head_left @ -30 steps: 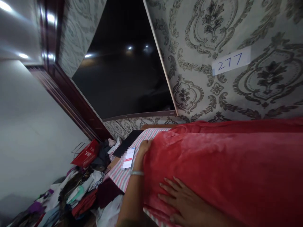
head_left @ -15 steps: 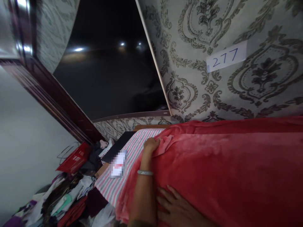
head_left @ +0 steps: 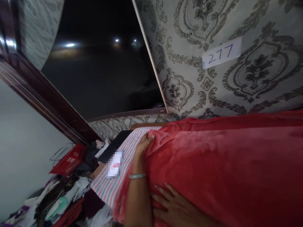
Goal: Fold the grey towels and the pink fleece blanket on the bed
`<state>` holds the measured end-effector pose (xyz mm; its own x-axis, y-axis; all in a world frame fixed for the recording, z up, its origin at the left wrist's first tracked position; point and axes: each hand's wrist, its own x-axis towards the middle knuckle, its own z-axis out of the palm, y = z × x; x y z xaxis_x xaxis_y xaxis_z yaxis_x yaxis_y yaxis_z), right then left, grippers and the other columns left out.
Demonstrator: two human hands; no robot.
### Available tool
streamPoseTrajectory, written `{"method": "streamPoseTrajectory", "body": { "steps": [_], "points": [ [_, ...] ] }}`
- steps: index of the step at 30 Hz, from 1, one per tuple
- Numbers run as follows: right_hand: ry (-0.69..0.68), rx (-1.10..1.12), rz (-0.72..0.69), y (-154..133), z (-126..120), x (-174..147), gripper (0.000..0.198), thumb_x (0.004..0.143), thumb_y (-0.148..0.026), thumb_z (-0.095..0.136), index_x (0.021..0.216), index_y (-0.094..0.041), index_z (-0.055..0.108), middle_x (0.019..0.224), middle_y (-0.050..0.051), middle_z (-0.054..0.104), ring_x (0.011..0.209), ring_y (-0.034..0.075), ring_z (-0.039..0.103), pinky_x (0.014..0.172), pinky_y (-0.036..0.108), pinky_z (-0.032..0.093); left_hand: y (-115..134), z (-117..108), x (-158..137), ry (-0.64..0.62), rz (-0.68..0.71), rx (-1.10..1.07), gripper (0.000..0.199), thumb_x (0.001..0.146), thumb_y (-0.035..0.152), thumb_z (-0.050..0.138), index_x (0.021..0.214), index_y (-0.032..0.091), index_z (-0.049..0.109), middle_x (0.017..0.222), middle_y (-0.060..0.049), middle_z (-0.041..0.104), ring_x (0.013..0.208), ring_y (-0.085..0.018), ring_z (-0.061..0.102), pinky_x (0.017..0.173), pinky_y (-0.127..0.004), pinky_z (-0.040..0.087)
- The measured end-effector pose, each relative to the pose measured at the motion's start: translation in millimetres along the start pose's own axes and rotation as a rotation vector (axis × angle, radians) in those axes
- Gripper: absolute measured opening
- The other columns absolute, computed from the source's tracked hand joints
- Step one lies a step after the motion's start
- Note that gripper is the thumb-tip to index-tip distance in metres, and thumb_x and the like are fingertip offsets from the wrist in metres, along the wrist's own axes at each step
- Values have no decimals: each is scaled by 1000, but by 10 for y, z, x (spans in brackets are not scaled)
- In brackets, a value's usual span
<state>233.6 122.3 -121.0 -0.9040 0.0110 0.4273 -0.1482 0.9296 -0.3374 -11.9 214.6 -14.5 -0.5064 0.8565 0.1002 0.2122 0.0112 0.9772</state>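
Observation:
A thick red plush blanket [head_left: 213, 170] lies folded over a surface, with a lighter fold along its top. My left hand [head_left: 142, 144], with a bangle on its wrist, is closed on the blanket's far left edge; the thumb lies over the cloth and some fingers are hidden. Nearer to me, my right hand [head_left: 174, 201] presses flat on the blanket, its fingers spread. Under the blanket's left side shows a pink, grey and white striped cloth [head_left: 106, 186]. A white item, blurred out [head_left: 115, 165], rests on that cloth.
A heap of clothes [head_left: 59, 201] and a red basket [head_left: 71, 159] with wire handles stand at the left. Behind the striped cloth is a flat black object [head_left: 113, 146]. A large dark screen [head_left: 106, 72] hangs on the patterned wall, near a paper reading 277 [head_left: 222, 53].
The view has shifted slightly, so most things sit further left. My left hand has drawn the blanket's corner a little to the left, flattening its bunched fold. My right hand stays flat on the blanket.

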Motion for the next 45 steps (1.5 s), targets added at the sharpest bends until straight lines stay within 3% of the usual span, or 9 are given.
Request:
{"method": "streamPoseTrajectory", "body": {
  "steps": [6,11,16,21,26,29,34,41,45],
  "points": [
    [6,10,2,1,39,4,60,102,-52,50,159,-40,33,162,3,34,150,28,31,124,49,27,149,-32,-72,-13,109,-192,61,75,28,77,132,27,55,110,-3,71,103,-21,70,101,-40,54],
    [-3,16,5,-9,3,17,60,103,-51,49,159,-40,33,162,4,34,151,29,30,123,49,29,10,-79,82,155,368,242,50,80,9,58,127,24,63,142,-5,58,140,-18,48,122,-34,32],
    [-4,18,11,-7,18,30,61,103,-52,48,160,-40,30,159,6,40,149,31,32,121,53,33,-240,-37,268,234,194,695,63,78,1,54,137,19,60,152,-12,51,146,-24,42,124,-40,32],
    [-11,-7,13,-17,27,36,56,104,-50,46,158,-38,36,157,7,43,149,31,34,120,54,34,-330,-28,335,254,80,745,57,85,7,55,142,7,55,149,-23,53,147,-31,42,122,-43,32],
    [-23,-5,12,-8,-3,35,51,106,-49,43,155,-36,42,159,6,40,150,30,31,121,54,33,-333,-55,381,214,-23,710,46,92,18,58,138,13,61,141,-19,63,140,-29,52,117,-41,40],
    [-5,2,-4,13,-12,30,48,106,-45,44,153,-35,45,161,5,36,151,28,30,123,50,31,-293,-84,432,176,-61,652,44,92,21,61,136,18,63,137,-14,67,126,-25,65,105,-35,52],
    [23,8,-4,29,56,10,52,105,-50,44,156,-37,40,164,2,32,152,27,26,124,49,29,-139,-127,599,147,-115,632,26,86,22,69,110,14,73,101,-12,79,89,-25,76,80,-35,60],
    [105,-121,-32,10,83,9,45,106,-44,44,149,-33,50,155,2,47,150,24,31,125,46,25,-179,-22,755,321,17,754,38,87,12,58,124,15,63,131,-15,69,131,-27,59,108,-37,46],
    [92,-133,-27,28,112,44,43,107,-47,42,146,-34,52,151,2,52,148,25,35,122,48,33,-343,23,720,342,-14,807,38,87,17,63,125,12,63,118,-20,73,124,-33,64,103,-41,49]
  ]
}}
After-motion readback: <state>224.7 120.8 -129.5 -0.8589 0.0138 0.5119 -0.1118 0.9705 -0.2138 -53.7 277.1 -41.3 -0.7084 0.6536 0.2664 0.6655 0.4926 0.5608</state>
